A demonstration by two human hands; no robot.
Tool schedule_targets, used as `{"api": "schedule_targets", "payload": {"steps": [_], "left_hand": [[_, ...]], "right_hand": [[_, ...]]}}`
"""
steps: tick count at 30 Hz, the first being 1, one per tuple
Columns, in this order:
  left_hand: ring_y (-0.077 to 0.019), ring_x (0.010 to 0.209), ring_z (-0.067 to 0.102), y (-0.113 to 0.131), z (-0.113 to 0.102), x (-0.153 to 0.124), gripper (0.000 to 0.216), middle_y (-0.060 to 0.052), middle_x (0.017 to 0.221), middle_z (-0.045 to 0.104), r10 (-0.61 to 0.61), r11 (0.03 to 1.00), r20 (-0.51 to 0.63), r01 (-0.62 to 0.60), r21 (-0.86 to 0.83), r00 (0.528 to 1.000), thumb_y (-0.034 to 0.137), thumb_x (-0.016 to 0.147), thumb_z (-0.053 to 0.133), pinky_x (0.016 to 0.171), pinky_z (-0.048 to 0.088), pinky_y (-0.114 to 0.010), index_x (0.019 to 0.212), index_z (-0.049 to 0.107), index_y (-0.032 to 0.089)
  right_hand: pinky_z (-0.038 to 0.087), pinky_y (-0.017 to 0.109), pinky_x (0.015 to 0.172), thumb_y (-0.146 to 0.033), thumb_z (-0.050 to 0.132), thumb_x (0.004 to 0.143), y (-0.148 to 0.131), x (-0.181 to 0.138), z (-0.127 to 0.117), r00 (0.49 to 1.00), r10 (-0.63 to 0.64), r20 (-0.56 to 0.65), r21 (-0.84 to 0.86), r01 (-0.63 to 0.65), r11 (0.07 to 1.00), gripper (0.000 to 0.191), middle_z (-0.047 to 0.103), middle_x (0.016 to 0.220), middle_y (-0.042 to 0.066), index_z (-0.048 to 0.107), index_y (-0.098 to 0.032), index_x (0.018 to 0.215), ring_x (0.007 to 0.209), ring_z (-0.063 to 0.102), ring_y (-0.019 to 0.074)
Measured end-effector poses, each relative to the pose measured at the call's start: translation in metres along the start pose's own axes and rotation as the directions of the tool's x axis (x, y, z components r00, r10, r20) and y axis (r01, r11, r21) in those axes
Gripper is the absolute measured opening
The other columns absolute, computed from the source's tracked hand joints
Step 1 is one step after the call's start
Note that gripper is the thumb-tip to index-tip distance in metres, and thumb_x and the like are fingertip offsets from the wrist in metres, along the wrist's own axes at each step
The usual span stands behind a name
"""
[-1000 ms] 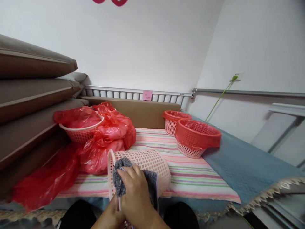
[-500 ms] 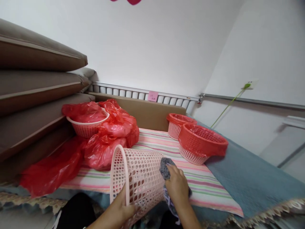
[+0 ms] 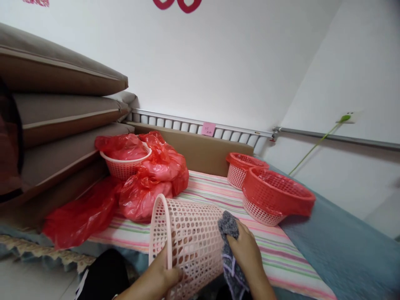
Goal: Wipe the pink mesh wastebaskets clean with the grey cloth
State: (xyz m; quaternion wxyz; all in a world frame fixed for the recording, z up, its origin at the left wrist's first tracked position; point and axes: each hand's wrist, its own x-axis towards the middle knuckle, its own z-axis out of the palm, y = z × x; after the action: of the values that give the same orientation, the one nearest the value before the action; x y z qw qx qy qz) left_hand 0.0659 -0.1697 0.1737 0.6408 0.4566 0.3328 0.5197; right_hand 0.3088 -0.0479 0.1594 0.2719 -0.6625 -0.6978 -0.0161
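A stack of brown cushions rises well to the left of the hands, and a striped mat runs under and beyond them on the blue bedcover. Beyond the left hand sit heaped red plastic bags, one spilling from a white-rimmed basket; beyond the right hand stand two red-lined baskets, touching each other. Closest is the pink mesh wastebasket, tipped on its side with its mouth to the left. The left hand is clamped on its rim, fingers curled inside. The right hand is closed on a grey cloth, pressing it against the basket's base end. The rim grip looks light, so a firm push from the cloth could roll or twist the basket loose. The cloth's fuzzy pile could also catch in the open mesh.
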Motion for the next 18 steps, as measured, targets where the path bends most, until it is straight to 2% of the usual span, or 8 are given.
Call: {"api": "schedule_targets", "payload": {"steps": [2, 4, 9, 11, 14, 16, 18], "left_hand": [[-0.0281, 0.129, 0.037, -0.001, 0.0, 0.0, 0.08, -0.007, 0.136, 0.05, -0.015, 1.0, 0.011, 0.015, 0.021, 1.0, 0.004, 0.061, 0.057, 0.109, 0.022, -0.043, 0.136, 0.035, 0.022], [-0.0278, 0.13, 0.037, -0.001, 0.0, 0.001, 0.079, -0.007, 0.136, 0.049, -0.009, 1.0, 0.03, 0.008, 0.017, 1.0, 0.005, 0.062, 0.057, 0.111, 0.019, -0.044, 0.136, 0.035, 0.022], [-0.0261, 0.125, 0.044, 0.003, 0.004, -0.001, 0.079, -0.006, 0.132, 0.053, 0.036, 0.999, 0.075, -0.033, -0.042, 0.997, 0.002, 0.063, 0.055, 0.108, 0.026, -0.042, 0.136, 0.035, 0.022], [-0.0264, 0.124, 0.044, 0.002, 0.004, -0.002, 0.077, -0.006, 0.13, 0.054, 0.043, 0.999, 0.04, -0.043, -0.015, 0.998, 0.001, 0.063, 0.055, 0.107, 0.028, -0.041, 0.135, 0.037, 0.022], [-0.0293, 0.122, 0.044, -0.001, 0.003, -0.003, 0.073, -0.007, 0.126, 0.057, 0.058, 0.997, -0.038, -0.055, 0.061, 0.998, 0.003, 0.062, 0.058, 0.106, 0.03, -0.042, 0.131, 0.042, 0.02], [-0.0309, 0.119, 0.047, -0.005, 0.0, -0.004, 0.069, -0.008, 0.122, 0.06, 0.08, 0.992, -0.068, -0.073, 0.099, 0.994, 0.003, 0.063, 0.059, 0.103, 0.033, -0.043, 0.128, 0.046, 0.019], [-0.031, 0.116, 0.05, -0.008, -0.002, -0.003, 0.066, -0.008, 0.117, 0.062, 0.108, 0.988, -0.055, -0.101, 0.118, 0.993, 0.002, 0.064, 0.057, 0.1, 0.036, -0.043, 0.127, 0.048, 0.018]], "right_hand": [[0.042, 0.036, 0.09, -0.023, 0.046, 0.073, -0.01, 0.003, -0.004, 0.999, 0.04, 0.033, -0.056, -0.038, 0.998, 0.048, 0.057, 0.121, 0.011, 0.055, -0.011, 0.119, 0.103, 0.054, 0.0261], [0.042, 0.037, 0.09, -0.021, 0.046, 0.074, -0.025, 0.002, -0.007, 0.999, 0.023, 0.03, -0.087, -0.021, 0.996, 0.045, 0.058, 0.118, 0.013, 0.057, -0.009, 0.116, 0.102, 0.054, 0.0272], [0.037, 0.038, 0.097, -0.011, 0.046, 0.066, -0.084, -0.021, -0.016, 0.982, -0.187, 0.013, 0.031, 0.186, 0.982, 0.05, 0.06, 0.115, 0.013, 0.06, -0.007, 0.114, 0.108, 0.05, 0.0276], [0.035, 0.039, 0.099, -0.007, 0.044, 0.059, -0.114, -0.035, -0.021, 0.951, -0.309, 0.012, 0.155, 0.303, 0.94, 0.056, 0.061, 0.114, 0.011, 0.061, -0.01, 0.113, 0.109, 0.049, 0.0262], [0.033, 0.041, 0.101, -0.006, 0.043, 0.052, -0.15, -0.054, -0.029, 0.874, -0.486, -0.008, 0.317, 0.463, 0.828, 0.065, 0.059, 0.116, 0.008, 0.059, -0.014, 0.114, 0.112, 0.047, 0.0258], [0.033, 0.042, 0.101, -0.006, 0.042, 0.051, -0.16, -0.061, -0.031, 0.841, -0.541, -0.012, 0.354, 0.51, 0.784, 0.066, 0.059, 0.115, 0.008, 0.058, -0.014, 0.115, 0.111, 0.046, 0.0254], [0.034, 0.042, 0.1, -0.004, 0.041, 0.051, -0.159, -0.063, -0.031, 0.829, -0.559, -0.014, 0.337, 0.53, 0.778, 0.068, 0.059, 0.115, 0.007, 0.058, -0.015, 0.116, 0.11, 0.046, 0.0248]]}}
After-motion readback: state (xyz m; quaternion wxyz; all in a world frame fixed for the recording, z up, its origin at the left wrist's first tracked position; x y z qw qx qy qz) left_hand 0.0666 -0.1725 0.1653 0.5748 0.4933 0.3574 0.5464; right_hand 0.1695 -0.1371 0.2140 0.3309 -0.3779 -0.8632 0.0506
